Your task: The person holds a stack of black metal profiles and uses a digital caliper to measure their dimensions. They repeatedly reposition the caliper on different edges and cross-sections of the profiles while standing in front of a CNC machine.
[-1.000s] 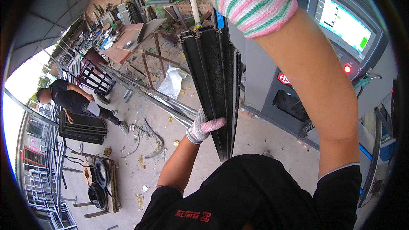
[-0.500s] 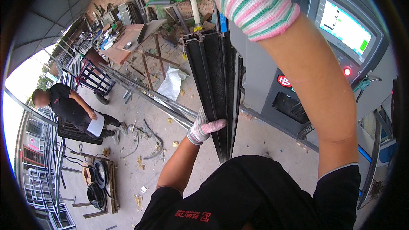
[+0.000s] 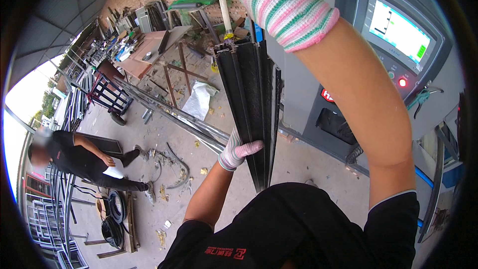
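Note:
My left hand (image 3: pixel 238 152), in a striped knit glove, is closed round the side of a long black metal profile (image 3: pixel 247 87), its thumb lying across the grooved face. The profile runs from close to my body up to its cut far end. My right hand (image 3: pixel 281 7), gloved in pink, green and white stripes, is raised at the top of the view; its fingers are beyond the edge or hidden. Beside it rises a pale rod (image 3: pixel 223 7), with a yellow piece (image 3: pixel 228 36) at its foot by the profile's end. A blue part (image 3: pixel 258 33) shows nearby.
On the right stands a grey machine with a lit screen (image 3: pixel 399 31) and a red lamp (image 3: pixel 402 82). Long metal bars (image 3: pixel 169 112) stretch across the left. A person (image 3: pixel 79 157) carrying paper walks there, near coiled strips (image 3: pixel 117 206). Behind is a cluttered table (image 3: pixel 134 62).
The person on the left has stepped nearer, towards the coiled strips. My right arm has shifted slightly left. My left hand keeps its hold on the metal profile.

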The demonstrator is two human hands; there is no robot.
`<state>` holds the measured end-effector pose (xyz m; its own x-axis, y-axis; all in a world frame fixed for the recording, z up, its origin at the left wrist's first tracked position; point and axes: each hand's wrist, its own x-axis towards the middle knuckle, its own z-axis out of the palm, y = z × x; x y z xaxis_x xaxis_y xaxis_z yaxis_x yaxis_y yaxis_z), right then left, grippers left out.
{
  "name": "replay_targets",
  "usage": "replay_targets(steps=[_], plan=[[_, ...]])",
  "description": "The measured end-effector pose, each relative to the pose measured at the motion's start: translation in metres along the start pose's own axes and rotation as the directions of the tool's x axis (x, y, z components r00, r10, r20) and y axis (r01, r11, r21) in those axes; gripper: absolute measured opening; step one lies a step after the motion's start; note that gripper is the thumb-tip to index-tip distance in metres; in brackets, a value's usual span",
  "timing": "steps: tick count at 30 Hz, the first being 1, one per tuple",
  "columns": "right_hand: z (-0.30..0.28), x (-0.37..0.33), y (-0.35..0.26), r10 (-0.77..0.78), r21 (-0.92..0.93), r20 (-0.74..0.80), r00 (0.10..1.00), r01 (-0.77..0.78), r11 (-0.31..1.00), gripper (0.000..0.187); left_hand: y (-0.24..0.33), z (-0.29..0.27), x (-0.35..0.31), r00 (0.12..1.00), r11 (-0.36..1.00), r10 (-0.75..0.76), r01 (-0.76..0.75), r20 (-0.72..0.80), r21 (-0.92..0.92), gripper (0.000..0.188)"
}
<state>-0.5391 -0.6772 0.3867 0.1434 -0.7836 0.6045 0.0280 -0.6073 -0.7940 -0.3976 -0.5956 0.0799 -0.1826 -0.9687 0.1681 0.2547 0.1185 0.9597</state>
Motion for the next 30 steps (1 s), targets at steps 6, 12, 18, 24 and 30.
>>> replay_targets(steps=[6,12,18,24,30], plan=[[0.002,0.000,-0.001,-0.006,-0.004,-0.011,1.000,0.006,1.000,0.053,0.000,0.000,-0.001,1.000,1.000,-0.023,0.023,0.002,-0.006,0.113],[0.005,-0.001,-0.005,-0.014,-0.005,-0.023,1.000,0.014,1.000,0.054,0.002,0.000,-0.001,1.000,1.000,-0.026,0.026,0.000,-0.010,0.113],[0.009,0.003,-0.002,-0.046,-0.026,-0.051,0.998,0.044,0.999,0.054,-0.015,-0.012,-0.004,1.000,1.000,-0.023,0.023,0.004,-0.007,0.112],[0.023,0.004,0.005,-0.122,-0.100,-0.120,0.985,0.110,0.989,0.053,-0.032,-0.022,0.001,0.998,1.000,0.016,-0.017,0.063,0.025,0.112],[0.027,-0.002,0.016,-0.171,0.000,-0.093,0.981,0.171,0.985,0.046,-0.048,-0.025,0.005,0.998,0.999,0.041,-0.041,0.051,0.010,0.109]])
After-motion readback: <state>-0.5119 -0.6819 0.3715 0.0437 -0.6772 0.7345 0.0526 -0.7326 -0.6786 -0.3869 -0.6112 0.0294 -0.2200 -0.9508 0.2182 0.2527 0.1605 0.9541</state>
